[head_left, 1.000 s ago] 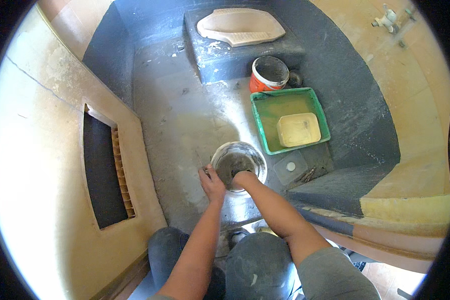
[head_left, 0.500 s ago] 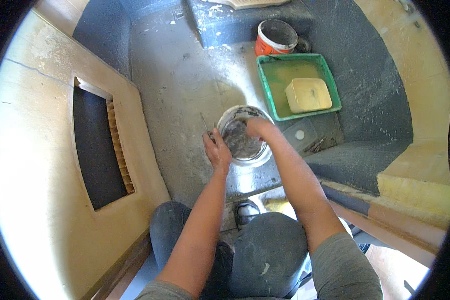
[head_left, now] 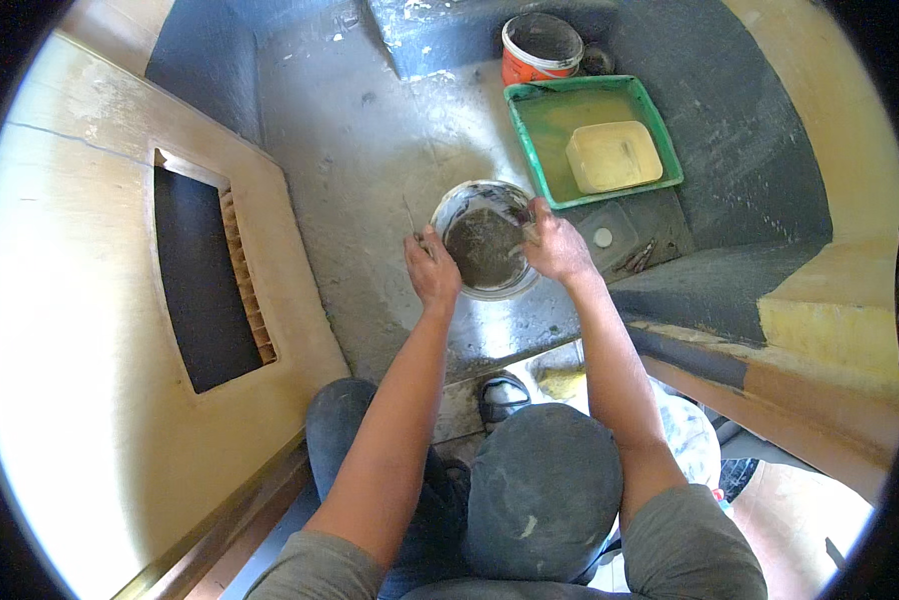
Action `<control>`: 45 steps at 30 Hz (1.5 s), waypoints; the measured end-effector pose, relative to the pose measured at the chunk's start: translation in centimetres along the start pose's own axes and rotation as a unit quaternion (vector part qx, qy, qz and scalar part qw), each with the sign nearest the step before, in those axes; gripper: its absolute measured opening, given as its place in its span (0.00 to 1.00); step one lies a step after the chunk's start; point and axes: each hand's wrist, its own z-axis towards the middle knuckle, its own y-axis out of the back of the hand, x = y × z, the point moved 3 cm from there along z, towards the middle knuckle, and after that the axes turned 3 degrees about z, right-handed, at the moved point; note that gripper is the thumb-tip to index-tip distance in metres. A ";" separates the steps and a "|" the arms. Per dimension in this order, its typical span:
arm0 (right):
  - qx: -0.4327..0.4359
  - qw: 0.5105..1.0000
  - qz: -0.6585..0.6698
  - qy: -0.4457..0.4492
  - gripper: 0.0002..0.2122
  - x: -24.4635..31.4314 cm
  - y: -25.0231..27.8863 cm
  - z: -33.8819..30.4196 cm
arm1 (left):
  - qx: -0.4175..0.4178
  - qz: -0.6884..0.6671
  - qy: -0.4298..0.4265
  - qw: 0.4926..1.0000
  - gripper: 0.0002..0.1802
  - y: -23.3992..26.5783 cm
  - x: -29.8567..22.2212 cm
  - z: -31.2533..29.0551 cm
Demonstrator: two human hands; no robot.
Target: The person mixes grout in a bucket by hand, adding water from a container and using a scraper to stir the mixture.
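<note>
Between the two hands, head view: round bucket (head_left: 497,295) with pale rim, sitting on wet grey floor (head_left: 345,200), grey mix (head_left: 485,250) inside. Mouth is round, so no long axis to line up with. Left hand (head_left: 434,272) is at its left side, right hand (head_left: 558,248) at its right rim; bucket lies right of the left fingers, left of the right ones. Neither hand clearly nearer; right fingertips look closest to the opening.

Left fingers: curled round a thin rod (head_left: 409,212), which points up and away, slight left lean, outside the bucket. Right fingers: bent in at the rim; cannot tell if they grasp the rim or something small.

Pose: both forearms rise from the lower edge and converge on the bucket, right hand turned inward at the wrist. Green tray (head_left: 526,145) with yellow tub (head_left: 620,160) sits beyond the right hand, clear lid (head_left: 622,222) just beside that hand.
</note>
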 end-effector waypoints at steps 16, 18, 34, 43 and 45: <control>-0.171 0.945 0.082 0.267 0.21 0.0 -1.2 -5.2 | 0.098 0.067 -0.014 0.993 0.40 1.9 5.4 8.7; -0.118 0.954 0.018 0.274 0.16 2.1 -1.7 -4.9 | 0.167 0.079 0.026 0.983 0.42 2.2 5.4 10.9; -0.059 0.906 -0.052 0.416 0.21 14.1 -4.5 12.3 | 0.065 -0.370 0.432 0.820 0.31 3.0 8.4 5.7; 0.030 0.941 -0.113 0.317 0.25 18.2 -8.5 16.3 | 0.051 -0.409 0.467 0.782 0.29 6.9 3.9 2.4; 0.022 0.941 -0.083 0.327 0.25 17.9 -8.5 16.5 | 0.059 -0.417 0.475 0.772 0.30 7.4 3.0 1.7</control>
